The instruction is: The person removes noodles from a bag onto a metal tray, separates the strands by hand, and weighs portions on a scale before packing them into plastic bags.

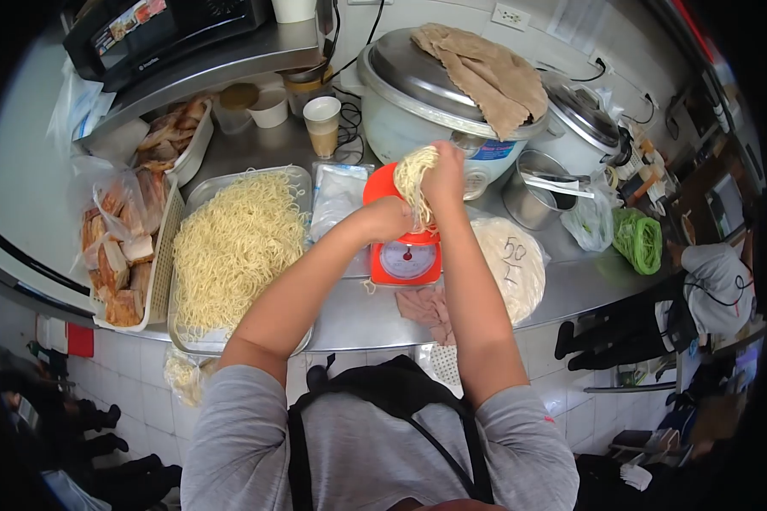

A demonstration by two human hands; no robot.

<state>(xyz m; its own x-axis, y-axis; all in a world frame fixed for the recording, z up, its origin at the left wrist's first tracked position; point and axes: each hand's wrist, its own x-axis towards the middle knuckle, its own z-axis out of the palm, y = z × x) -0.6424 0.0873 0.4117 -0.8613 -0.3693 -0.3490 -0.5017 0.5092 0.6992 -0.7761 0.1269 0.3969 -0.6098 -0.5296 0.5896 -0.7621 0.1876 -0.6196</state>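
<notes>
My right hand (445, 180) is closed on a bunch of pale yellow noodles (414, 177) above the orange kitchen scale (406, 261). Strands hang down toward the scale's orange pan (381, 184). My left hand (387, 218) is closed beside the bunch, at the pan's left side. It pinches what looks like the edge of a clear plastic bag, mostly hidden by the fingers and noodles. To the left, a metal tray (305, 180) bears a big heap of loose noodles (240, 247). A pack of clear plastic bags (339, 201) lies between tray and scale.
Behind the scale stands a large rice cooker (400, 128) with a brown cloth (486, 72). A metal pot (520, 198) and a round bag marked 50 (510, 272) are on the right. Meat pieces (121, 264) fill a basket at left. A person (714, 285) is at far right.
</notes>
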